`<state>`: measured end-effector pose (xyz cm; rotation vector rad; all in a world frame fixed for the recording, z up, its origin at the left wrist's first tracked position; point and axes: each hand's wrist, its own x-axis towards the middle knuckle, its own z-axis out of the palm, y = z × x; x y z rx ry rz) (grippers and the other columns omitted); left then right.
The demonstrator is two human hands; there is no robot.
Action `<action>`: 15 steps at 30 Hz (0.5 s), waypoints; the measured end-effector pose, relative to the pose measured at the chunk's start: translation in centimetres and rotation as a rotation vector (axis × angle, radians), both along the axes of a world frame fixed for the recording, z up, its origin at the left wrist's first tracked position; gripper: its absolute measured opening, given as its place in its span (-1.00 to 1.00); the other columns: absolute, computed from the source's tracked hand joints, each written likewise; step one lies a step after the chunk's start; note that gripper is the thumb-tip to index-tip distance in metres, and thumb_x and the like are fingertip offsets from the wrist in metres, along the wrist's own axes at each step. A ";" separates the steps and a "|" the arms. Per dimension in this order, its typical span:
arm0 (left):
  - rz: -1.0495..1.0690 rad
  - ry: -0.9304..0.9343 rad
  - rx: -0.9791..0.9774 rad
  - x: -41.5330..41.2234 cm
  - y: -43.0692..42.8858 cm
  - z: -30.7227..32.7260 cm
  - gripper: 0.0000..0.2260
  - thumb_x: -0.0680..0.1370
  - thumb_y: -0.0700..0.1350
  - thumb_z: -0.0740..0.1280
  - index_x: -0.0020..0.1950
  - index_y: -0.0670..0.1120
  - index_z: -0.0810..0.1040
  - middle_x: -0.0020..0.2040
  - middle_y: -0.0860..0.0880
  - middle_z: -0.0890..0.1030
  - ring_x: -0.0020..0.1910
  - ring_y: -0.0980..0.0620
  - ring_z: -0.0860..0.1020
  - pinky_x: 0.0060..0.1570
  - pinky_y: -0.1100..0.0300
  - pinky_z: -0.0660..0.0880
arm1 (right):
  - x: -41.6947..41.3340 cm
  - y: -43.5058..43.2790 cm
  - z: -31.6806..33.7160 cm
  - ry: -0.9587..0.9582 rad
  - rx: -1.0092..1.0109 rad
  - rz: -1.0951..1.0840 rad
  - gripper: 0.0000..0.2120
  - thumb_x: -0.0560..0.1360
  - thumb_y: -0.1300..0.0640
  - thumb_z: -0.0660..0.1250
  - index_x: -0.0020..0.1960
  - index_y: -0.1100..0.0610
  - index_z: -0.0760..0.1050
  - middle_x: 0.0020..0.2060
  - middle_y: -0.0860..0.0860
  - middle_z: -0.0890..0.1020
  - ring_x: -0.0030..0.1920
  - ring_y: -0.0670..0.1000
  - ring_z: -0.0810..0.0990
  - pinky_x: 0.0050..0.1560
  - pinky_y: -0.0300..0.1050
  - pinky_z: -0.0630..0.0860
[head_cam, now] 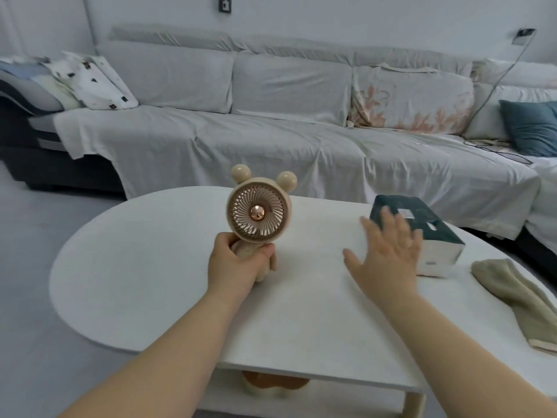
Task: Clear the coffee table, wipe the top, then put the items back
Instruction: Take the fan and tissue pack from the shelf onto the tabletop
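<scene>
Nearest to us, our two bare forearms reach out over the white oval-ended coffee table (144,267); under its near edge, on a lower shelf, a brown and cream plush object (272,386) shows only in part, and we cannot tell what it is; our left hand (238,263) is wrapped tightly round the body of a small beige bear-shaped fan with round ears and a rose-gold hub (258,212), which stands upright near the middle of the tabletop, its grille facing us; whether its base touches the table we cannot tell, since the hand hides it; our right hand (387,254) hovers flat with fingers spread, gripping nothing, slightly blurred, just in front of a dark green and white rectangular tissue box (422,236) lying on the right part of the table; to the right of that box, a folded olive-beige cloth (518,300) lies on the table's right end, apart from the box; beyond the table stretches a long sofa under pale grey covers (241,146), with a white patterned pillow (93,82) at its left end, a floral pink cushion (413,98) toward the right, and a teal cushion (530,128) at the far right; a dark cable (494,82) hangs from the wall down onto the sofa.
</scene>
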<state>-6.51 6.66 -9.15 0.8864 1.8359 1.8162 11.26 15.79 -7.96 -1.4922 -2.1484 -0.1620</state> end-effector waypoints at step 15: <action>0.326 0.097 0.042 -15.2 -5.0 1.0 -0.77 0.44 -0.15 0.35 -0.08 -0.08 0.28 -0.33 0.18 0.49 -0.27 0.09 0.45 -0.46 0.36 0.30 | -13.5 -5.3 -3.0 -0.186 -0.433 0.432 -0.51 0.55 -0.11 -0.06 0.44 0.00 0.04 0.50 0.00 0.03 0.49 0.01 -0.05 0.46 -0.03 -0.14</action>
